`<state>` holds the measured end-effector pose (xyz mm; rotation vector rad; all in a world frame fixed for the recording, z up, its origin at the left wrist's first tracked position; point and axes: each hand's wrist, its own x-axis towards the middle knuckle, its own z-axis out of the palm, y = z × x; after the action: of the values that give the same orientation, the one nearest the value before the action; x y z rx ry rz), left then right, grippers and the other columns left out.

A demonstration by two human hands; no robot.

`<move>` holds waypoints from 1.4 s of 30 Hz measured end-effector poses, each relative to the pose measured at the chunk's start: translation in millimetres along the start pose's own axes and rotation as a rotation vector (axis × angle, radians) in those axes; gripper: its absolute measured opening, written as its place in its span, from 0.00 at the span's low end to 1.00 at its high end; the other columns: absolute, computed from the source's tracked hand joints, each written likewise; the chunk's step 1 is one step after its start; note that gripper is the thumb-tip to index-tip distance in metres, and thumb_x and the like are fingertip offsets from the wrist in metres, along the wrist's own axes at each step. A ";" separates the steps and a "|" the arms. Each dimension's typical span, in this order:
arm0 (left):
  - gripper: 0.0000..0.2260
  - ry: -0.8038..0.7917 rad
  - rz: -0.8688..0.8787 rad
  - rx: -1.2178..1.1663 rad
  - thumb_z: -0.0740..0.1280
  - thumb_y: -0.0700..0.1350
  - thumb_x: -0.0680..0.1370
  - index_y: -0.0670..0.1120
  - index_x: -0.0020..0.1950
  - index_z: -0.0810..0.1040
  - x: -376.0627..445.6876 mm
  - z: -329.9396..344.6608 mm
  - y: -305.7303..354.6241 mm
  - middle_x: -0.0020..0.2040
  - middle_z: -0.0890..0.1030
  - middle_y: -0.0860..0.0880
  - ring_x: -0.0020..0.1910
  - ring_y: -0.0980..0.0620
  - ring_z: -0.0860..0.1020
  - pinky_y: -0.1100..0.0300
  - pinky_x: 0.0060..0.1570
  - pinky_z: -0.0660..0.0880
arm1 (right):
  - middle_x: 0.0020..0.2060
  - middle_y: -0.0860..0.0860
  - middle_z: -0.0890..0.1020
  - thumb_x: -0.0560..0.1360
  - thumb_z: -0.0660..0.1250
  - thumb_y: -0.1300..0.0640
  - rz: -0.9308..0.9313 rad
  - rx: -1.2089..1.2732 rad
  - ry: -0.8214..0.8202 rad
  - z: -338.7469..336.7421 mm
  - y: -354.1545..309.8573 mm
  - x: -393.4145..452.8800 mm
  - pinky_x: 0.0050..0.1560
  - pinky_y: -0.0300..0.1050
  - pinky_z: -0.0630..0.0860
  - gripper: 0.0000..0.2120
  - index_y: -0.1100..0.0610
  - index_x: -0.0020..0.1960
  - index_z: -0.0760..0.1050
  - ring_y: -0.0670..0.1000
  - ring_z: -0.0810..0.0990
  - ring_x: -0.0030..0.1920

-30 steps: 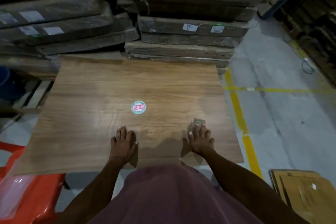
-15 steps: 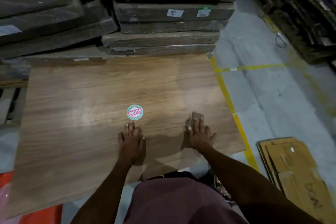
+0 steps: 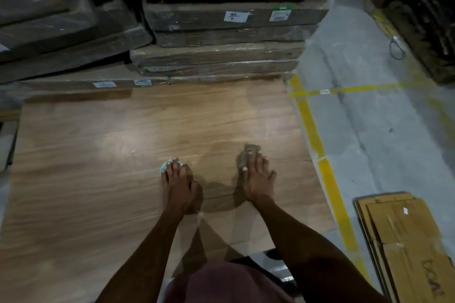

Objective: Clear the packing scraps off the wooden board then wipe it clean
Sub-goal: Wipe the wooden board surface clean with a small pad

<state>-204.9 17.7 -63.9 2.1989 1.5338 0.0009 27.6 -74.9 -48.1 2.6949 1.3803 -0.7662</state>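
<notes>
A large wooden board point(image 3: 98, 167) lies flat in front of me, filling the middle of the head view. My left hand point(image 3: 178, 184) rests palm down on it, fingers apart, with its fingertips over a round teal and pink sticker point(image 3: 165, 166). To the right, my right hand point(image 3: 257, 177) presses a crumpled brownish rag point(image 3: 248, 152) against the board surface; the rag sticks out beyond my fingertips. No loose scraps show on the board.
Stacks of plastic-wrapped flat cartons point(image 3: 221, 32) stand directly behind the board. Grey concrete floor with yellow tape lines point(image 3: 320, 155) runs along the right. Flattened cardboard point(image 3: 406, 241) lies at the lower right. Dark stacked material point(image 3: 418, 7) fills the far right corner.
My left hand slid forward until its fingertips cover the sticker. My right hand pushed the rag a little further up the board. The camera tilted down and nearer.
</notes>
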 end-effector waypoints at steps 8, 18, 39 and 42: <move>0.25 0.081 0.001 -0.100 0.54 0.50 0.68 0.41 0.60 0.76 28.1 -0.3 28.4 0.76 0.66 0.36 0.77 0.34 0.61 0.38 0.72 0.57 | 0.83 0.55 0.45 0.85 0.46 0.43 -0.537 -0.249 0.007 3.5 -23.9 24.5 0.78 0.68 0.50 0.30 0.50 0.83 0.43 0.62 0.46 0.82; 0.23 0.037 -0.034 -0.005 0.55 0.52 0.75 0.47 0.68 0.72 47.5 13.4 35.3 0.80 0.58 0.39 0.79 0.37 0.56 0.38 0.74 0.56 | 0.82 0.56 0.37 0.85 0.44 0.41 -0.121 -0.017 0.053 -3.7 -61.6 62.4 0.76 0.71 0.42 0.32 0.50 0.83 0.36 0.68 0.37 0.80; 0.17 0.190 -0.096 0.024 0.63 0.49 0.78 0.45 0.65 0.74 57.6 15.4 48.1 0.79 0.62 0.42 0.79 0.40 0.58 0.43 0.76 0.55 | 0.83 0.56 0.46 0.84 0.48 0.44 0.094 0.071 0.219 -47.4 -90.3 186.4 0.76 0.72 0.46 0.31 0.50 0.83 0.47 0.65 0.46 0.81; 0.18 0.164 -0.111 0.027 0.64 0.49 0.77 0.46 0.65 0.74 50.1 16.6 46.4 0.80 0.62 0.43 0.79 0.41 0.57 0.43 0.76 0.56 | 0.83 0.56 0.47 0.84 0.47 0.43 -0.133 -0.024 0.180 -37.9 -115.6 188.3 0.74 0.75 0.44 0.30 0.50 0.83 0.46 0.66 0.46 0.81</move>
<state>-140.4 43.5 -74.5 2.1778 1.7529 0.1289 46.8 147.1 -72.8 2.7347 1.6094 -0.5195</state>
